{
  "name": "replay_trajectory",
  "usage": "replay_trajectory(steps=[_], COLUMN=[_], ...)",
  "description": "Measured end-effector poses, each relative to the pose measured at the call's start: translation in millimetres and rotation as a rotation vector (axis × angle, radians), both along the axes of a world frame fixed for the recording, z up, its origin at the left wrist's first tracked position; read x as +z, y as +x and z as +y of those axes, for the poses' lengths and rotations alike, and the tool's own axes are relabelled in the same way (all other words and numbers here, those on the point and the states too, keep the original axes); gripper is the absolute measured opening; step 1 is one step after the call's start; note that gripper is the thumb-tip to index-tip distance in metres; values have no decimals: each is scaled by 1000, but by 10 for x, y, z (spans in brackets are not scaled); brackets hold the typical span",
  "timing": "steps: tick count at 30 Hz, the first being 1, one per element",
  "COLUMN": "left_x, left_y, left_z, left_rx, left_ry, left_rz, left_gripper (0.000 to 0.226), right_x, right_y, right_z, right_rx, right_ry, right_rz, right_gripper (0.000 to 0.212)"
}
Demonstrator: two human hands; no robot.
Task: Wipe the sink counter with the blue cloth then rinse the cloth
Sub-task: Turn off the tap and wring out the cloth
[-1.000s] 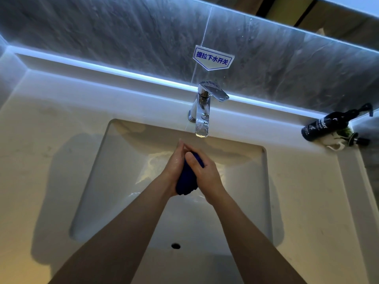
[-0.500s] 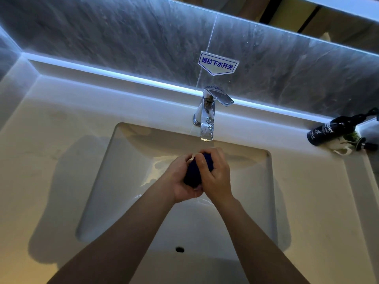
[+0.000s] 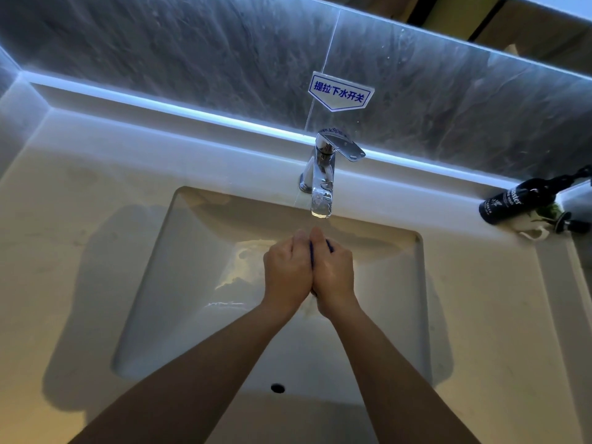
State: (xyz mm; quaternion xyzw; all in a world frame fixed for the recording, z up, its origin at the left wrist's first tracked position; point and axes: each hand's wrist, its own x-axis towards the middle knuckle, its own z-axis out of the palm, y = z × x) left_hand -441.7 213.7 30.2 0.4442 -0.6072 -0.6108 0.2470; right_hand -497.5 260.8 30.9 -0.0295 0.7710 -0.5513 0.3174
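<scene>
On the left, the counter (image 3: 64, 251) borders the sink (image 3: 192, 283). Over the middle of the basin, your left hand (image 3: 286, 274) and your right hand (image 3: 334, 274) press together side by side. Their fingers curl inward and squeeze the cloth (image 3: 330, 246) between them. Only thin blue slivers of it show, at the seam and by the right knuckles. The tap (image 3: 320, 184) stands just behind your fingertips, its spout above them. At far right, a dark bottle (image 3: 509, 201) sits at the counter's back corner.
</scene>
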Motion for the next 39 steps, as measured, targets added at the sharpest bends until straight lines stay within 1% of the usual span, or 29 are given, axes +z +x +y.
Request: replay_trajectory(steps=[2,4,7,8,9,10,11,12,14,15,16,17,19,21,22,23,24,26,27,29,30,31,33,35,37,39], left_x=[-114,-238,-338,-357,-384,-417,-436,-450,-453,-445,-417,-392,-329,-293,-289,-282,-259,-183,-128,-9,27,55,94,137,157,113], left_y=[31,45,46,37,30,30,33,37,56,64,78,93,145,240,284,318,338,326,300,254,237,220,179,130,105,99], left_z=[-13,-55,-135,-165,-191,-203,-201,-198,-178,-164,-154,-157,-202,-290,-344,-390,-423,-460,-470,-476,-477,-466,-391,-275,-187,-142], left_rx=[-62,-161,-295,-323,-344,-354,-340,-305,-216,-186,-166,-157,-146,-117,-105,-114,-137,-206,-232,-307,-351,-390,-391,-311,-216,-140], left_ry=[-162,-301,-516,-560,-562,-518,-446,-346,-97,35,173,319,611,916,1058,1168,1239,1299,1281,1150,1062,974,823,734,661,505], left_rz=[14,46,42,28,6,-26,-59,-96,-142,-141,-123,-112,-113,-100,-85,-65,-48,-43,-70,-160,-206,-237,-259,-229,-167,-71], left_gripper=[46,42,37,36,36,36,35,34,26,21,17,18,33,47,56,64,70,69,62,44,36,32,30,31,34,35], right_x=[-9,-22,-55,-64,-72,-98,-103,-103,-85,-59,-44,-50,-78,-97,-99,-99,-104,-102,-112,-126,-114,-104,-97,-64,-11,38], right_y=[31,41,4,-4,-1,1,5,7,2,-3,-11,-19,-11,4,9,12,10,-3,-14,-31,-36,-40,-50,-34,8,55], right_z=[7,21,23,23,24,31,32,32,42,43,47,49,53,90,119,158,200,260,278,287,272,249,209,155,93,28], right_rx=[-68,-92,-102,-112,-129,-147,-159,-166,-188,-190,-176,-146,-62,28,85,163,251,440,540,701,733,732,653,503,354,248], right_ry=[24,84,160,162,142,110,74,42,7,8,30,69,106,65,30,2,-12,-19,-25,-24,-20,-15,-4,-25,-54,-29], right_rz=[-217,-380,-584,-625,-650,-658,-667,-677,-721,-718,-666,-567,-276,-19,95,204,296,445,514,614,638,661,722,740,678,564], right_gripper=[46,34,32,29,25,21,20,24,32,28,22,15,11,8,11,19,27,36,35,25,22,24,33,33,35,41])
